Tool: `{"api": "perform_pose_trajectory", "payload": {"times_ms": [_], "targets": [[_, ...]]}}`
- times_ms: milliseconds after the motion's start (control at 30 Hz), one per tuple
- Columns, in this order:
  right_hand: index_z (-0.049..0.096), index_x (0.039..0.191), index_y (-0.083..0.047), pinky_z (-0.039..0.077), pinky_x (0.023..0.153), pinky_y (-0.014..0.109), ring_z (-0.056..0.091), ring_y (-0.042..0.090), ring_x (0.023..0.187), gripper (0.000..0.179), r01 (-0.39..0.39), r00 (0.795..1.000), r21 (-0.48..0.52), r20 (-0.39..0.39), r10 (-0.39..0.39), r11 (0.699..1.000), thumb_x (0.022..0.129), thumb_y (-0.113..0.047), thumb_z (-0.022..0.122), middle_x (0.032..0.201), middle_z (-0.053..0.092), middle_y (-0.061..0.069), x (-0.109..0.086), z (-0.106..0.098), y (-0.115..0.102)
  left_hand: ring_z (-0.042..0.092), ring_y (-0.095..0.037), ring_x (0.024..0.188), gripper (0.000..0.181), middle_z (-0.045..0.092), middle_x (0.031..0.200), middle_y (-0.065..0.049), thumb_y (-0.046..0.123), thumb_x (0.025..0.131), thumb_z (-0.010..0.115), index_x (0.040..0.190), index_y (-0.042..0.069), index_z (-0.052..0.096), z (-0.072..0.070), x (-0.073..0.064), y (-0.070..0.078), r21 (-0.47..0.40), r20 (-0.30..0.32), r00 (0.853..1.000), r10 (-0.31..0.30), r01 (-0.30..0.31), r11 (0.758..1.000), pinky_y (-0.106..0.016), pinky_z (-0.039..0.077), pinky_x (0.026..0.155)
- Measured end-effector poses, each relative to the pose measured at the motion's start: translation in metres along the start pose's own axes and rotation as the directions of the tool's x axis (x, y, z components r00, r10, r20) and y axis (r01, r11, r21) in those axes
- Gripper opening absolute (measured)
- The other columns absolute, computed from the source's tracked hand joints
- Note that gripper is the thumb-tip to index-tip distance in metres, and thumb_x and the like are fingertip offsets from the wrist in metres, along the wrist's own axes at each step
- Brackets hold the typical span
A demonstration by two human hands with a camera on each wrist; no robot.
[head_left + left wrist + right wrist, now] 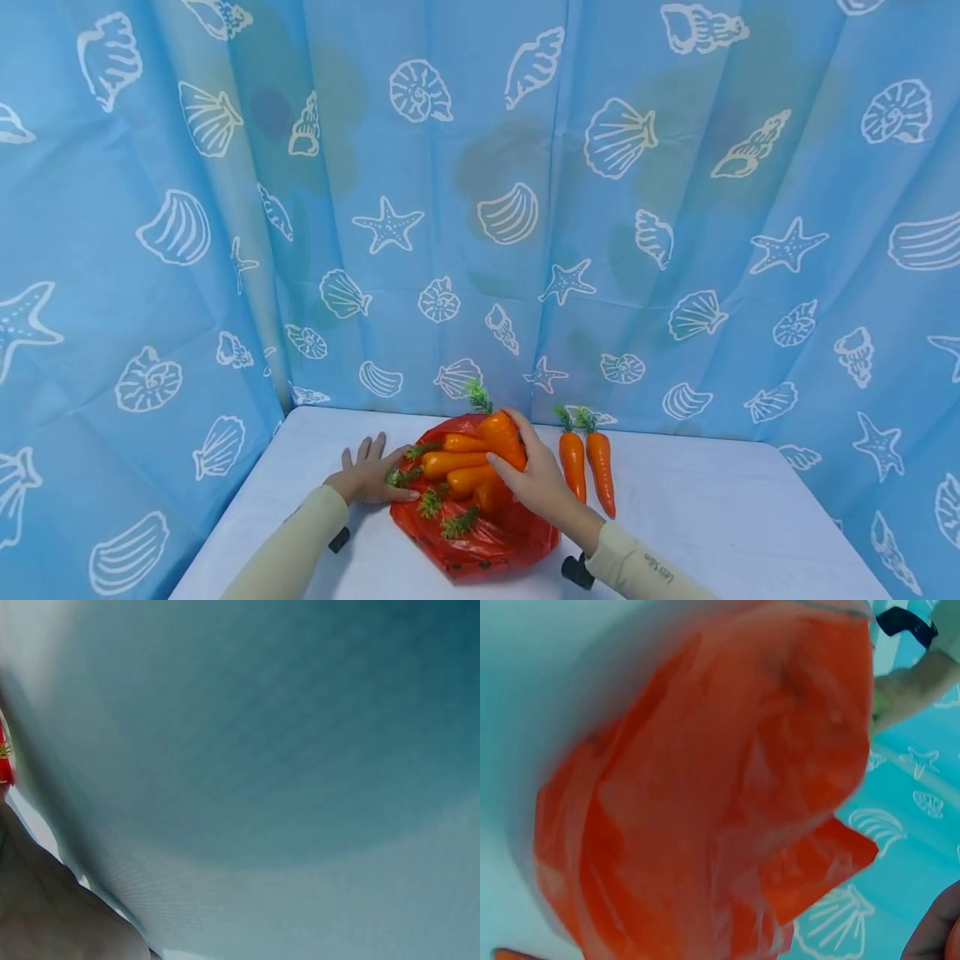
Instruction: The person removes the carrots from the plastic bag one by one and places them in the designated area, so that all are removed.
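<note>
A red plastic bag (510, 537) lies spread on the white table in the head view, with several orange toy carrots (457, 462) with green tops heaped on it. My right hand (542, 477) grips one thick carrot (501, 437) above the heap's right side, its leafy top pointing up and away. At the bag's left edge my left hand (371, 475) rests with fingers spread, thumb and forefinger touching the bag. The bag (690, 795) fills much of the right wrist view. Only part of the left hand (56, 900) shows in the left wrist view.
Two more carrots, one (572, 458) beside the other (601, 468), lie on the table to the right of my right hand. A blue curtain (465, 167) with white shell prints hangs behind the white table (712, 517) and along its left side.
</note>
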State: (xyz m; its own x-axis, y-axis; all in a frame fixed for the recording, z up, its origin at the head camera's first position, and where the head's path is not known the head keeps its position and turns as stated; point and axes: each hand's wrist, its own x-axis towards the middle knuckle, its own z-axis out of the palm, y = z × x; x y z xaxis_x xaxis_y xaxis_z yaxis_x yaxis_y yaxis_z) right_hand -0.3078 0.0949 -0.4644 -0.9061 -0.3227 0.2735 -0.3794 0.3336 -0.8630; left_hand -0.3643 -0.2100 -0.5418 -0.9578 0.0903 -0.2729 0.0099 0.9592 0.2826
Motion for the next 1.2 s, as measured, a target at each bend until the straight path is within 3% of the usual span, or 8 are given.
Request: {"api": "perform_pose_trajectory", "payload": {"times_ms": [133,167,400,533,867,1200], "targets": [[0.028,0.151,-0.039,0.060,0.064,0.030,0.062,0.022,0.076,0.070,-0.036,0.999,0.019,-0.030,0.037,0.999,0.094,-0.034,0.069,0.122,0.059,0.007,0.003,-0.010,0.001,0.002,-0.048,0.150,0.101,0.010,0.166,-0.016,0.076,0.068,0.070,0.153,0.035,0.033,0.001,0.002,-0.001,-0.008,0.013,1.000,-0.010,0.010,1.000,-0.070,-0.003,0.117],[0.029,0.152,-0.038,0.060,0.065,0.031,0.062,0.021,0.075,0.070,-0.038,0.999,0.013,-0.037,0.039,0.999,0.094,-0.035,0.068,0.121,0.060,0.007,0.004,-0.012,0.002,0.001,-0.047,0.150,0.102,0.009,0.166,-0.016,0.075,0.068,0.070,0.154,0.035,0.033,0.001,0.002,-0.001,-0.011,0.014,1.000,-0.012,0.013,1.000,-0.069,-0.004,0.117],[0.034,0.151,-0.030,0.060,0.086,0.038,0.062,0.021,0.107,0.069,-0.054,0.994,-0.083,-0.095,0.046,0.995,0.092,-0.039,0.069,0.133,0.059,0.002,0.006,-0.029,0.008,-0.001,-0.047,0.151,0.105,0.009,0.167,-0.015,0.077,0.065,0.071,0.153,0.034,0.034,0.005,0.008,-0.002,-0.029,-0.004,1.000,-0.014,0.014,0.999,-0.069,-0.007,0.116],[0.035,0.150,-0.028,0.060,0.086,0.038,0.062,0.024,0.107,0.071,-0.079,0.991,-0.120,-0.114,0.065,0.990,0.091,-0.037,0.072,0.130,0.060,0.004,0.007,-0.041,0.015,-0.001,-0.048,0.150,0.105,0.010,0.166,-0.016,0.078,0.065,0.070,0.153,0.034,0.034,0.006,0.009,-0.002,-0.031,-0.006,1.000,-0.011,0.011,0.999,-0.070,-0.008,0.116],[0.031,0.151,-0.034,0.058,0.089,0.042,0.058,0.027,0.111,0.082,-0.227,0.966,-0.153,-0.162,0.202,0.962,0.084,-0.035,0.079,0.133,0.055,0.009,0.009,-0.065,0.039,0.003,-0.049,0.150,0.102,0.011,0.166,-0.016,0.077,0.067,0.070,0.153,0.036,0.034,0.002,0.001,0.000,-0.011,0.008,1.000,-0.010,0.010,1.000,-0.071,-0.002,0.116],[0.033,0.150,-0.025,0.058,0.086,0.040,0.057,0.027,0.106,0.076,-0.243,0.964,-0.217,-0.166,0.210,0.945,0.088,-0.033,0.075,0.130,0.055,0.013,0.009,-0.085,0.062,0.006,-0.051,0.148,0.102,0.013,0.165,-0.018,0.077,0.067,0.070,0.153,0.034,0.035,0.000,-0.002,0.001,-0.008,-0.003,1.000,0.005,-0.005,1.000,-0.073,0.000,0.115]]}}
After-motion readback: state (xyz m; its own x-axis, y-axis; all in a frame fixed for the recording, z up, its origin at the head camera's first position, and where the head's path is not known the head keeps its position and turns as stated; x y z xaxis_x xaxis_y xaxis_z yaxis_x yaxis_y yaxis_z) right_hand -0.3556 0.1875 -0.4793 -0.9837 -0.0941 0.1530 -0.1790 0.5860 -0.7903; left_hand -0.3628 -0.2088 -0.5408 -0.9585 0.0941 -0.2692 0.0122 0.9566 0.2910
